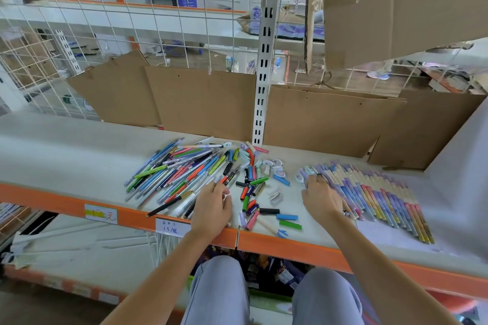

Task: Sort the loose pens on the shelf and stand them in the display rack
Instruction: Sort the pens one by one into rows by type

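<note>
A loose heap of coloured pens (pixel 182 174) lies on the white shelf (pixel 66 155), left of centre. Short caps and pen pieces (pixel 253 185) are scattered in the middle. A tidy row of patterned pens (pixel 375 192) lies side by side at the right. My left hand (pixel 211 208) rests at the right edge of the heap, fingers curled, pinching a small white piece. My right hand (pixel 320 198) lies on the left end of the tidy row, fingertips touching those pens. No display rack can be made out.
The shelf has an orange front edge (pixel 303 248) with price labels (pixel 101 214). Cardboard sheets (pixel 206 103) stand along the back against a wire grid, with a slotted white upright post (pixel 261 103) between them. My knees are under the shelf.
</note>
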